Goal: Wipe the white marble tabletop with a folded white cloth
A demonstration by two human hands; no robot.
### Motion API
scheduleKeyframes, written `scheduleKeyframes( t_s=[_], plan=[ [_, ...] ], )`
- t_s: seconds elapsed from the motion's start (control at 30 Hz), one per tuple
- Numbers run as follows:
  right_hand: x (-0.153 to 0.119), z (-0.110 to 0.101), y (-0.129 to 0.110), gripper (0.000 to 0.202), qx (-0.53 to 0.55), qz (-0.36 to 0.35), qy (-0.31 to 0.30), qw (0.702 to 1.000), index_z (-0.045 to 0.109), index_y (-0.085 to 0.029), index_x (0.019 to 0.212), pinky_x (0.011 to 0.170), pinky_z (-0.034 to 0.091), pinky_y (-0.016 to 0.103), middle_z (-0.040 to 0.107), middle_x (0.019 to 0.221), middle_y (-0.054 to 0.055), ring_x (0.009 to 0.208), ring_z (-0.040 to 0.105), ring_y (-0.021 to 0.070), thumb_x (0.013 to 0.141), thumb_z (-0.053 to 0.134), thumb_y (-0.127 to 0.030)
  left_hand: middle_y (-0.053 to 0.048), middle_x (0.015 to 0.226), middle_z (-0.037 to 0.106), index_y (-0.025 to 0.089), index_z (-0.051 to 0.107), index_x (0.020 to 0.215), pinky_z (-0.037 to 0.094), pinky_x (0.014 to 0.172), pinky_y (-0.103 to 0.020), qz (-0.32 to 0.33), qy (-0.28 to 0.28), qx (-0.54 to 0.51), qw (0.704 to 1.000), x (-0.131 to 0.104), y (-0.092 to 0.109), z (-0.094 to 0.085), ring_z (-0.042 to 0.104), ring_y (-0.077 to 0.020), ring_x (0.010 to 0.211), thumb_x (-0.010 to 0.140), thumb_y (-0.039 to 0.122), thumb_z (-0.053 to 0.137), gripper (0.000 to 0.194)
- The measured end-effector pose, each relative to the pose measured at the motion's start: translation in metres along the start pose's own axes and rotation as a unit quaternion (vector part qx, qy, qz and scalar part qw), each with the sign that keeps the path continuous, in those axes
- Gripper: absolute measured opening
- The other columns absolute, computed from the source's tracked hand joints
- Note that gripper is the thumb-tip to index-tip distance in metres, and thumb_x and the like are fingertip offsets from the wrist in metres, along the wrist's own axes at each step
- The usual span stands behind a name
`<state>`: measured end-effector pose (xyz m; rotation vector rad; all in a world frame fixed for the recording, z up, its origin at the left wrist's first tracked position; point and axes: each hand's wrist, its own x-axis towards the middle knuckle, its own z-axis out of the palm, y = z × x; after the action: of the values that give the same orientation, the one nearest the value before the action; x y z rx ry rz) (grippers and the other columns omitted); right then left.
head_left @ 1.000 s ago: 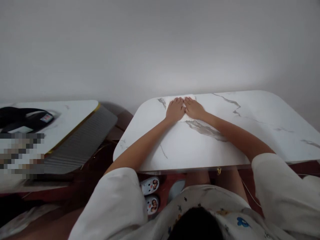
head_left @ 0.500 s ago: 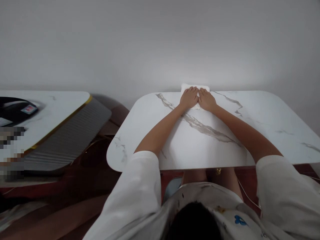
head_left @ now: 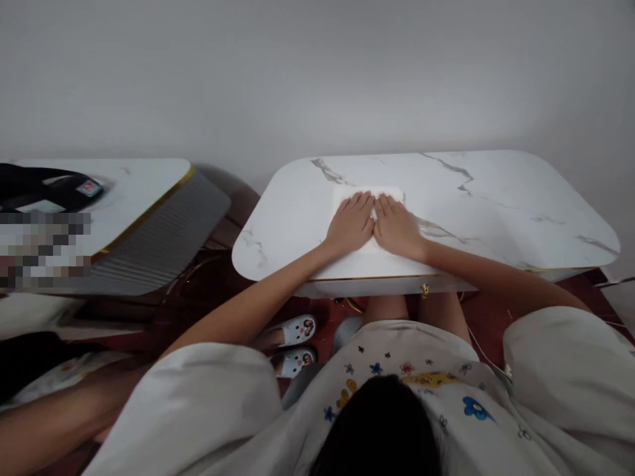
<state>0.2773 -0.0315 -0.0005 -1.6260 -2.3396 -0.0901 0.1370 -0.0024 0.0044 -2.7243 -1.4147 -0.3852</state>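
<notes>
A white cloth (head_left: 343, 193) lies flat on the white marble-patterned table (head_left: 501, 211), left of its middle. My left hand (head_left: 352, 219) rests palm down on the cloth with fingers stretched forward. Beside it, my right hand (head_left: 395, 223) presses flat on the same cloth, its fingers also extended. The two hands touch or nearly touch at the thumbs. Most of the cloth is hidden beneath them; its edges show around the fingertips and between the wrists.
A second marble-patterned table (head_left: 143, 182) with a gold edge stands to the left, bearing a black item (head_left: 44, 188) with a small label. Another person's arm (head_left: 64, 423) is at lower left. A gold knob (head_left: 425, 289) sits on the near table's front. A grey wall rises behind.
Both hands have drawn the cloth back from the table's far edge toward me, bending my elbows outward. The camera view has shifted, showing slippers below.
</notes>
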Motion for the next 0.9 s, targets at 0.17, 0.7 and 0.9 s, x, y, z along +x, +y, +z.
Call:
scheduleKeyframes(
  t_s=[0.17,0.7,0.9],
  plan=[
    [-0.046,-0.013,-0.008,0.06,0.013,-0.033,-0.005,0.999,0.034,0.004,0.142,0.114,0.022,0.045,0.033,0.149,0.021,0.139,0.029,0.0301,0.09,0.029,-0.025,-0.008,0.151,0.034,0.015,0.03,0.146,0.023,0.115,-0.045,-0.043,-0.011,-0.008,0.999,-0.041,0.037,-0.008,0.025,-0.0261,0.142,0.088,0.026,0.032,0.059],
    [-0.006,-0.006,0.102,0.057,-0.044,-0.034,0.004,0.998,0.035,0.001,0.142,0.112,0.027,0.045,0.036,0.148,0.019,0.139,0.03,0.0272,0.091,0.026,-0.025,-0.015,0.15,0.033,0.003,0.036,0.141,0.021,0.115,-0.043,-0.026,-0.009,-0.026,0.999,0.066,0.067,0.015,0.026,-0.0275,0.141,0.088,0.023,0.033,0.057],
    [0.083,0.021,0.106,0.055,-0.043,-0.066,0.016,0.997,0.035,0.003,0.14,0.113,0.025,0.042,0.037,0.147,0.021,0.138,0.031,0.0272,0.092,0.027,-0.023,-0.013,0.148,0.039,0.007,0.039,0.14,0.023,0.113,-0.04,-0.062,0.024,0.008,0.998,0.109,0.003,0.024,0.031,-0.0254,0.138,0.089,0.023,0.032,0.054]
  ],
)
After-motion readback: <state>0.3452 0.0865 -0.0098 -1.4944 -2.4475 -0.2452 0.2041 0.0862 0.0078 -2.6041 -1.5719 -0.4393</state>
